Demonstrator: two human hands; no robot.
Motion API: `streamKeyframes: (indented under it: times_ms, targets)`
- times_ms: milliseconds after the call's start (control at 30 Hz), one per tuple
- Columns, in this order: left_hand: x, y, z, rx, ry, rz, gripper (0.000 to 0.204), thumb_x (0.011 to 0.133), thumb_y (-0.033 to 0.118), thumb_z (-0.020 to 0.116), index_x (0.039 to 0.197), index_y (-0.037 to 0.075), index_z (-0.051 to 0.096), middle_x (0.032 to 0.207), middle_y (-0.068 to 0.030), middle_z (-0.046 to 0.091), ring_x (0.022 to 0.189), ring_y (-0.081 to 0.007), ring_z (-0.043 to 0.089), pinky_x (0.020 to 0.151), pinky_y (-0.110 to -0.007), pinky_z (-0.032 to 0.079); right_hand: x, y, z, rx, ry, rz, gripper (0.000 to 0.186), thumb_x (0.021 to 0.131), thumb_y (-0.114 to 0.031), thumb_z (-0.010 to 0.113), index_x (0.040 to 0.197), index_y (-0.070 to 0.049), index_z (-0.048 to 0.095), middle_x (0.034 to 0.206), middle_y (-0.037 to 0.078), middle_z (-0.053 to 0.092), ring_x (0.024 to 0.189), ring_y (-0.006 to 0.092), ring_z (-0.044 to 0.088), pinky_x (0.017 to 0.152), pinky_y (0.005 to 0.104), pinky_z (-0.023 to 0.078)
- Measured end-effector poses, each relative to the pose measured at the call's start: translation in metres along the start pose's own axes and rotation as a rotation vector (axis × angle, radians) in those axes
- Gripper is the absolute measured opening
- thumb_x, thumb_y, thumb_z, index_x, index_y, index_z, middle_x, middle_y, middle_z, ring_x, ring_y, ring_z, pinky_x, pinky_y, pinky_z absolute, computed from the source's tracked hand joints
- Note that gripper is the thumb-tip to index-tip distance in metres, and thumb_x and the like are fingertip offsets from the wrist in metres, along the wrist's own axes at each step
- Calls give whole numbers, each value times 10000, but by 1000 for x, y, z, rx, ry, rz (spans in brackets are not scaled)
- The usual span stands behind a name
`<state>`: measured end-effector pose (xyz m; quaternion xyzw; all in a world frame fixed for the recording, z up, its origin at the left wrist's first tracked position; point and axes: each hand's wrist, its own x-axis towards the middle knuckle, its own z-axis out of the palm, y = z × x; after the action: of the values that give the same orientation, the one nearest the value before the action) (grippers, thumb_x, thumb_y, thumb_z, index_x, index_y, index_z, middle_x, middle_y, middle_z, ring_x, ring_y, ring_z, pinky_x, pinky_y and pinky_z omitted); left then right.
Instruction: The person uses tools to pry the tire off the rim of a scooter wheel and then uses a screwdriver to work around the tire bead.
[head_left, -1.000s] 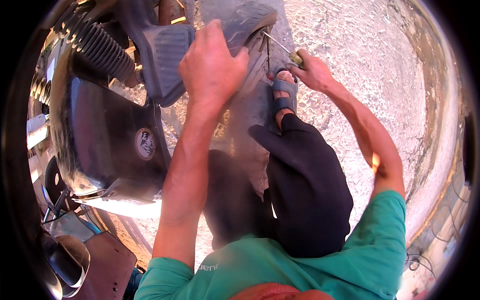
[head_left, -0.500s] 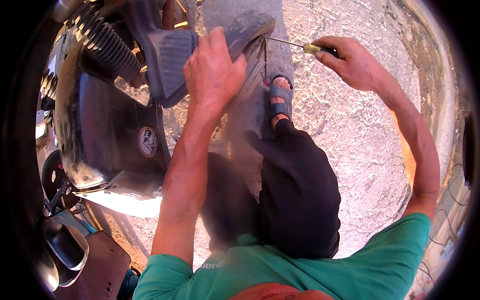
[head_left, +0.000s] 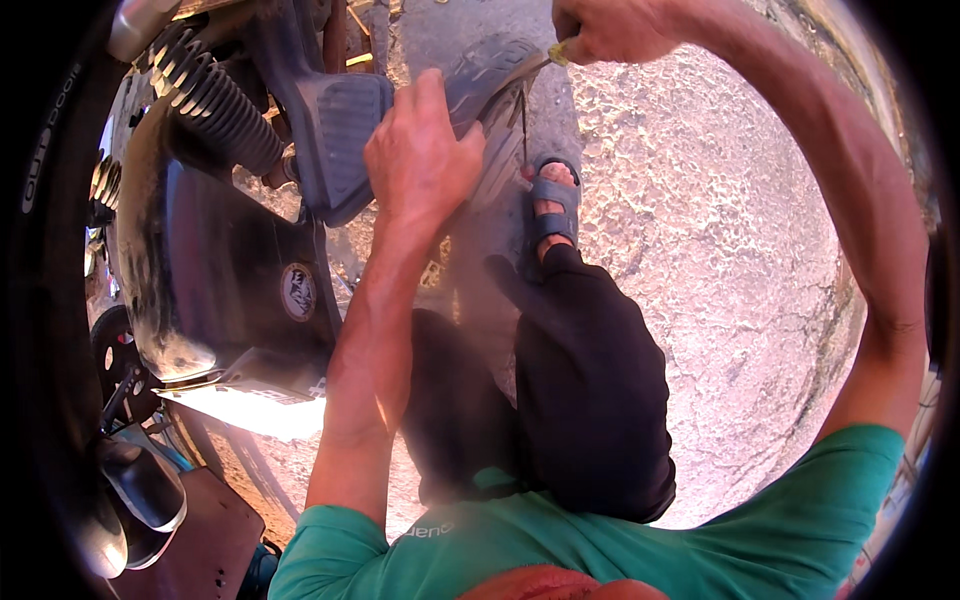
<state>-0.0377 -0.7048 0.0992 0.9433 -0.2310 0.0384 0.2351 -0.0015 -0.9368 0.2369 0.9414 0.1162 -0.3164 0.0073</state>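
Note:
Up at the top right, my right hand (head_left: 615,30) is closed round a screwdriver (head_left: 559,53) with a yellowish handle. Its shaft reaches left to the edge of a dark grey tyre (head_left: 490,75). My left hand (head_left: 422,150) rests at the tyre's left side, fingers curled over it and thumb out to the right; the fingertips are partly hidden. A second thin rod (head_left: 525,125) hangs down from the tyre edge, with a reddish end near my sandalled foot (head_left: 555,190).
To the left stands a two-wheeled vehicle with a black mudguard (head_left: 225,260), a ribbed rubber gaiter (head_left: 215,100) and a ridged black footrest panel (head_left: 345,135). Rough pale concrete ground (head_left: 720,230) spreads on the right. A brown box-like panel (head_left: 205,525) lies at the lower left.
My right hand has swung up and to the left with the screwdriver, levering it at the tyre edge; its shaft now tilts upward. My left hand stays nearly in place.

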Motion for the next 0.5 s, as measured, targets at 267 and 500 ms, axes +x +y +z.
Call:
streamKeyframes:
  times_ms: [267, 500]
  targets:
    - [0, -1, 3, -6, 6, 19, 594, 813, 251, 803, 1321, 56, 565, 1189, -209, 681, 1104, -412, 673, 923, -519, 539, 13, -1, 23, -73, 39, 48, 336, 894, -289, 643, 969, 15, 768, 871, 226, 742, 845, 425, 723, 775, 492, 564]
    - [0, 7, 5, -53, -22, 20, 607, 812, 249, 804, 1332, 48, 562, 1192, -208, 681, 1111, -415, 670, 933, -518, 538, -43, -33, 121, 186, 446, 217, 225, 948, -179, 612, 951, 11, 731, 908, 239, 717, 896, 414, 722, 816, 513, 583]
